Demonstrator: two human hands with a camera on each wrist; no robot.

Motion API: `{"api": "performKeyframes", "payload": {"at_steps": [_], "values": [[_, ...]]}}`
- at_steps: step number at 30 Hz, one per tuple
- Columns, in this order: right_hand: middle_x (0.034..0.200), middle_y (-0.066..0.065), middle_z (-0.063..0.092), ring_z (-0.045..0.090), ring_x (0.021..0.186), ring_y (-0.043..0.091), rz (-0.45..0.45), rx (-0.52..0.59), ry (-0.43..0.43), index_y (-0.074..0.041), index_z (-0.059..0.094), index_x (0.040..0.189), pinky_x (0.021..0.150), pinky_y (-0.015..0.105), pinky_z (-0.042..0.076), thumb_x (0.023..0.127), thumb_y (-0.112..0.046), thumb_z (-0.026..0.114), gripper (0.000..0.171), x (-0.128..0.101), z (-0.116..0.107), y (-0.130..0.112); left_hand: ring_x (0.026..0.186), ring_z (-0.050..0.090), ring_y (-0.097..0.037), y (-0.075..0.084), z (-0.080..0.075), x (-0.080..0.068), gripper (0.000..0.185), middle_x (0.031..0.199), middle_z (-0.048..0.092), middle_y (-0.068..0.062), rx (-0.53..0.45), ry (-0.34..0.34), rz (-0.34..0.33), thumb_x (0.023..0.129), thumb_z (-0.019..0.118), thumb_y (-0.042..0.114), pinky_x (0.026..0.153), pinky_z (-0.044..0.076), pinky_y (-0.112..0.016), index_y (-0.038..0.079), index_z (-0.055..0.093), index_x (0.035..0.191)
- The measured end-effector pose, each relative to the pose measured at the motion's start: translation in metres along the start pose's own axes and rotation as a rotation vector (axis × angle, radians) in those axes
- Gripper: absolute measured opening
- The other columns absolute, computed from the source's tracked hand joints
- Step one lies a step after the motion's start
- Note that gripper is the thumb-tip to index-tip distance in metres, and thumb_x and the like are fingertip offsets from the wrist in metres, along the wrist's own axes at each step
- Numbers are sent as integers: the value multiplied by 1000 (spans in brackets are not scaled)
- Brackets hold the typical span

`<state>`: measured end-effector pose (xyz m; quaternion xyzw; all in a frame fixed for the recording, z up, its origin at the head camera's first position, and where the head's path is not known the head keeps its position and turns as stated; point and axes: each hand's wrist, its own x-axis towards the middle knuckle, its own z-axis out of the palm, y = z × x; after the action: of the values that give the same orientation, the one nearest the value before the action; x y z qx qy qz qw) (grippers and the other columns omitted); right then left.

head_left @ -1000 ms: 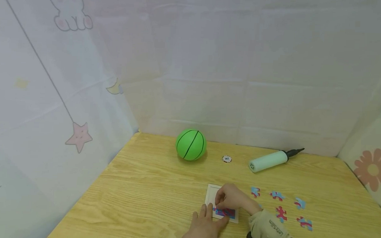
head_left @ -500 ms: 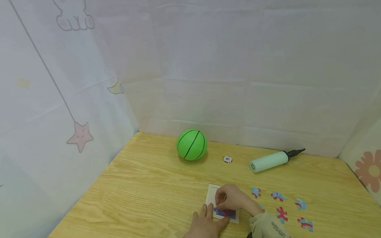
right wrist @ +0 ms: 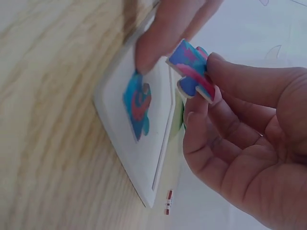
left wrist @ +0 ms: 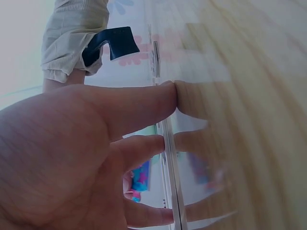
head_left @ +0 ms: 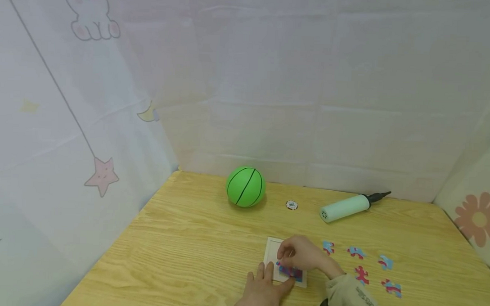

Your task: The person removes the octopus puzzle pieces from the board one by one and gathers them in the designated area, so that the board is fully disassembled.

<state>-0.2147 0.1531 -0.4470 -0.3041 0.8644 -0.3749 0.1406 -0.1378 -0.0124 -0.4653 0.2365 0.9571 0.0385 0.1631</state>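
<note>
One puzzle piece (right wrist: pixel 194 71) pinched in right hand (right wrist: pixel 249 143), above puzzle tray (right wrist: pixel 144 158)

table (head_left: pixel 193 245): light wood grain, smooth
puzzle piece (right wrist: pixel 194 71): thick foam-like, matt
ball (head_left: pixel 245 186): green, smooth rubbery
walls (head_left: pixel 247 81): thin cloth

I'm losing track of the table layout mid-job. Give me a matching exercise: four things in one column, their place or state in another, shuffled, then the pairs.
Things:
1. green ball
2. air pump
3. puzzle piece
4. puzzle tray

Places or states:
A. pinched in the right hand
B. lying on its side near the back wall, right of the ball
C. flat on the table, left hand resting on its near edge
D. at the back of the table, left of the pump

Pairs: 1-D, 2-B, 3-A, 4-C
</note>
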Motion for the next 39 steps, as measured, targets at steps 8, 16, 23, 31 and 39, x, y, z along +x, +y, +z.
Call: {"api": "performKeyframes", "payload": {"at_steps": [8, 16, 23, 31, 39], "values": [[84, -4, 65, 61, 75, 10, 9, 72, 43, -7, 70, 86, 66, 25, 52, 85, -12, 72, 5, -13, -13, -1, 134, 34, -43, 1, -2, -1, 67, 147, 37, -19, -4, -2, -7, 77, 67, 57, 99, 36, -63, 48, 44, 139], [85, 0, 65, 61, 73, 10, 27, 155, 43, -5, 69, 89, 63, 26, 53, 87, -9, 69, 4, -31, -24, 7, 133, 36, -44, 2, -2, -3, 66, 146, 39, -21, -5, 16, -17, 77, 68, 58, 98, 37, -62, 47, 46, 138], [90, 6, 67, 62, 72, 13, 55, 263, 27, -4, 68, 94, 62, 28, 52, 90, -11, 66, 8, -55, -34, 11, 133, 36, -45, 2, -1, -1, 67, 145, 38, -22, -25, 22, -19, 76, 70, 56, 98, 36, -62, 47, 46, 138], [91, 6, 66, 60, 73, 9, 67, 251, 56, -6, 68, 95, 63, 28, 53, 92, -15, 65, 10, -87, -43, 24, 132, 37, -45, 2, -1, -1, 66, 144, 39, -22, -25, 29, -4, 77, 70, 56, 96, 38, -62, 47, 47, 138], [97, 9, 66, 61, 81, 8, 109, 285, 66, -1, 66, 100, 68, 25, 52, 92, -11, 63, 13, -123, -47, 53, 133, 35, -45, 1, -1, 0, 66, 145, 37, -22, -45, 15, -11, 76, 71, 54, 96, 39, -62, 46, 47, 137]]}}
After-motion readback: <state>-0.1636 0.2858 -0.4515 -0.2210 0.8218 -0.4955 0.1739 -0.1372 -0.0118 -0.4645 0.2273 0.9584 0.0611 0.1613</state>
